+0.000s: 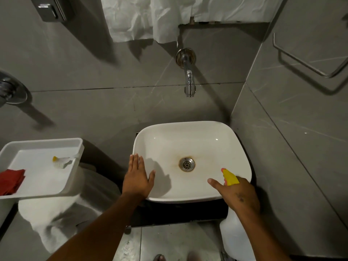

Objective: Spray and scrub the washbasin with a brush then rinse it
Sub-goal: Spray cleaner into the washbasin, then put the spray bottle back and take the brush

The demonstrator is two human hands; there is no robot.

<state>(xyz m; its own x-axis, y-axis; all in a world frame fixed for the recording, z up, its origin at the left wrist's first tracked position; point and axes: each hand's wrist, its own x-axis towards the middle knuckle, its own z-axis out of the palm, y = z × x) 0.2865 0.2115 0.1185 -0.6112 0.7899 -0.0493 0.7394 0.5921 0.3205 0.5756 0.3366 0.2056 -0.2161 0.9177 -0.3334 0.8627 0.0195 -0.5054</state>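
Observation:
A white washbasin [192,146] sits on a dark counter, with a brown rust stain around its metal drain [186,164]. My right hand [239,194] grips a white spray bottle [235,240] with a yellow head [230,178], its nozzle pointing into the basin over the near right rim. My left hand [137,178] rests flat and open on the basin's near left rim. A white brush with a yellow tip [63,161] lies in a white tray [75,178] to the left. The chrome tap [189,80] sticks out of the wall above the basin.
A red cloth [11,180] lies in the tray's near left corner. White crumpled paper [150,17] hangs on the wall above the tap. A metal towel ring [308,59] is on the right wall. A white toilet [56,221] stands under the tray.

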